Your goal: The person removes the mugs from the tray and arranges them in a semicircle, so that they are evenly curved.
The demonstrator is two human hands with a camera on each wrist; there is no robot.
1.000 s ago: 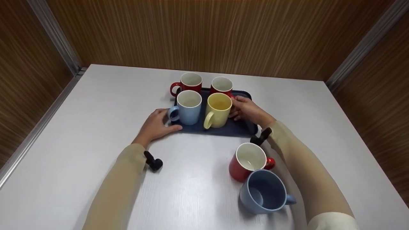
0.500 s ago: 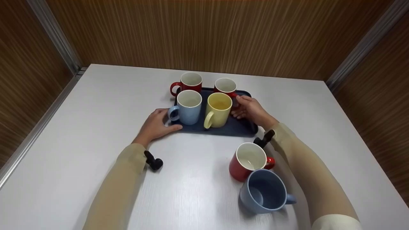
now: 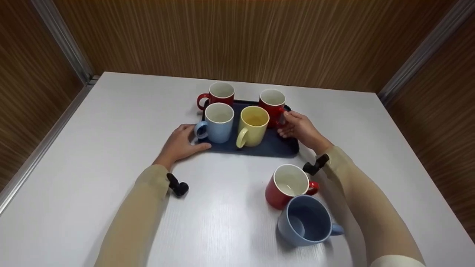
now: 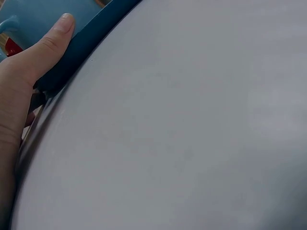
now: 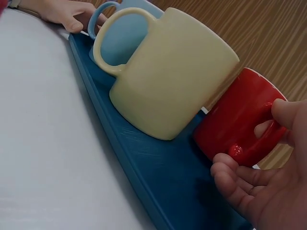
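Note:
A dark blue tray (image 3: 276, 148) carries a red mug (image 3: 219, 94) at the back left, a light blue mug (image 3: 219, 118) and a yellow mug (image 3: 253, 126) in front. My right hand (image 3: 298, 126) grips the handle of a second red mug (image 3: 272, 102) at the tray's back right. In the right wrist view, the thumb and fingers curl round the handle of this red mug (image 5: 240, 115), which stands behind the yellow mug (image 5: 177, 72). My left hand (image 3: 182, 142) rests against the tray's front left corner. Its thumb (image 4: 53, 38) lies on the tray rim (image 4: 96, 33).
Off the tray, another red mug (image 3: 287, 185) and a larger blue mug (image 3: 306, 220) stand close together on the white table (image 3: 111, 129), beside my right forearm. Wood-panelled walls close in the table at the back and both sides.
My right hand has slid the back-right red mug to the right along the tray's rear, away from the other red mug. The left hand has stayed on the tray corner.

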